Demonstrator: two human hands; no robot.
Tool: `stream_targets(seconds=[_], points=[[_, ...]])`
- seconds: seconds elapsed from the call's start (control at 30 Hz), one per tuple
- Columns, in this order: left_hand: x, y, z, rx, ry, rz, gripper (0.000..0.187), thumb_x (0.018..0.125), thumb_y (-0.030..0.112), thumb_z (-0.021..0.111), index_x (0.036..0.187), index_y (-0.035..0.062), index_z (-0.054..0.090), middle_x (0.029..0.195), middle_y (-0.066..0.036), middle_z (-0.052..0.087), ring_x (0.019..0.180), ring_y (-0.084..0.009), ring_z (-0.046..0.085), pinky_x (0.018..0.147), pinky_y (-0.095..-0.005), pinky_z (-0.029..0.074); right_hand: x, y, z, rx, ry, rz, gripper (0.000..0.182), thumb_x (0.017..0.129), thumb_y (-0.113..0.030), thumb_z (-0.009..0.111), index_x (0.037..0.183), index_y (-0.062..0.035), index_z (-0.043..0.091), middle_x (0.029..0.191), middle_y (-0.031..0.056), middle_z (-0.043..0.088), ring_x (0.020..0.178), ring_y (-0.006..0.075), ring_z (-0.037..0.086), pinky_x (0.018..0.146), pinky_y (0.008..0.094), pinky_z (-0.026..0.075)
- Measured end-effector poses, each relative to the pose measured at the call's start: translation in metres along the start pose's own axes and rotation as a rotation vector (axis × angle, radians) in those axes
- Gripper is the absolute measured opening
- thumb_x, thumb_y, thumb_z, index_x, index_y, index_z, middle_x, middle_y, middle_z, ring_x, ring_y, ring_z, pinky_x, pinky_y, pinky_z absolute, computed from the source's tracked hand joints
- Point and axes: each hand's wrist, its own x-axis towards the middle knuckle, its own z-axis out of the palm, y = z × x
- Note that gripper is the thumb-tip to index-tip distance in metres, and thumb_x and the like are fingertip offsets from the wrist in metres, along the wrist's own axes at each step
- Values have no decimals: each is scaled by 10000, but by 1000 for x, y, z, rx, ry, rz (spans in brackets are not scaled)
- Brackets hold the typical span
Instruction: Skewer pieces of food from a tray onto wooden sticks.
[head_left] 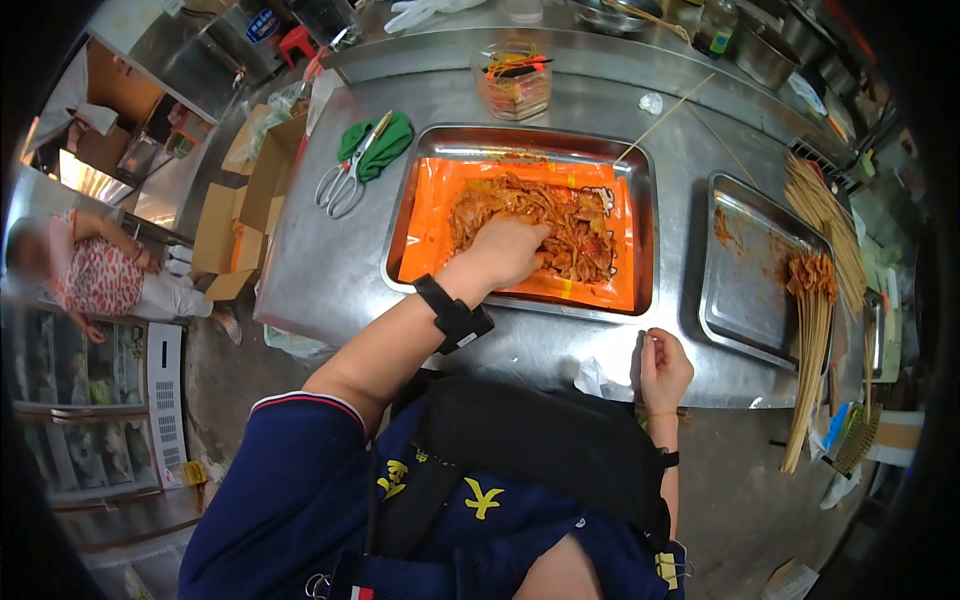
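Observation:
My left hand (505,252) reaches over a steel tray (648,230) and touches red, sauce-coated slices that look like marinated meat (575,245). Its fingers are bent down into the slices, and their tips are partly hidden. The meat lies on an orange printed plastic bag (425,220) inside the tray. At the table's front edge, right of that tray, is my right hand (665,372), closed with curled fingers. Whatever it holds, if anything, is hidden.
Silver scissors (340,188) and a green cloth (385,145) lie left. A clear tub (513,82) stands behind. Right, a second tray (750,290) bears loaded skewers (812,350) beside bare sticks (825,210). Another person (95,250) is far left, near a cardboard box (225,240).

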Motion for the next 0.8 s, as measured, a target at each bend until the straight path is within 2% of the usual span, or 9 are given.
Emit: stream_targets(seconds=[0.07, 0.17, 0.37, 0.47, 0.57, 0.67, 0.8], points=[[-2, 3, 5, 60, 48, 33, 479, 697, 185, 640, 1135, 41, 514, 1037, -181, 560, 1006, -336, 512, 885, -410, 390, 0, 1, 1, -13, 6, -24, 85, 772, -52, 615, 852, -25, 622, 656, 58, 561, 499, 111, 498, 490, 229, 412], [-2, 14, -5, 96, -76, -21, 541, 690, 213, 660, 1176, 50, 485, 1106, -174, 531, 1061, -329, 481, 927, -405, 357, 0, 4, -1, -15, 16, -34, 80, 773, -52, 615, 848, -28, 623, 653, 59, 558, 498, 110, 496, 490, 229, 411], [3, 14, -2, 171, -142, 3, 580, 675, 227, 683, 1188, 69, 463, 1117, -158, 517, 1086, -303, 462, 933, -397, 339, 2, -3, -2, -9, -8, 11, 79, 773, -51, 614, 849, -30, 624, 647, 57, 558, 498, 102, 494, 487, 227, 408], [5, 13, 5, 204, -33, 30, 485, 672, 173, 665, 1119, 69, 506, 1033, -145, 550, 1024, -293, 502, 891, -398, 364, 4, -2, 0, -18, -10, 20, 84, 772, -51, 615, 852, -30, 626, 642, 53, 559, 494, 97, 493, 484, 223, 407], [10, 5, 22, 182, 159, 48, 382, 660, 92, 625, 1034, 78, 548, 876, -135, 586, 895, -293, 562, 822, -395, 401, 4, -2, 1, -28, -19, 35, 90, 772, -55, 617, 857, -29, 627, 642, 52, 563, 491, 91, 495, 483, 217, 407], [16, 4, 24, 142, 189, -24, 346, 642, 28, 579, 986, 65, 563, 788, -156, 602, 807, -327, 585, 776, -417, 425, 4, 2, 3, -17, -14, 38, 91, 774, -61, 619, 858, -28, 628, 647, 52, 570, 493, 86, 499, 482, 214, 410], [19, -1, -7, -52, 222, -184, 334, 651, 3, 551, 984, 27, 545, 825, -191, 606, 834, -368, 573, 797, -432, 424, 5, 5, 3, -8, -6, 52, 83, 779, -58, 616, 854, -23, 629, 655, 52, 579, 497, 83, 502, 486, 213, 417]])
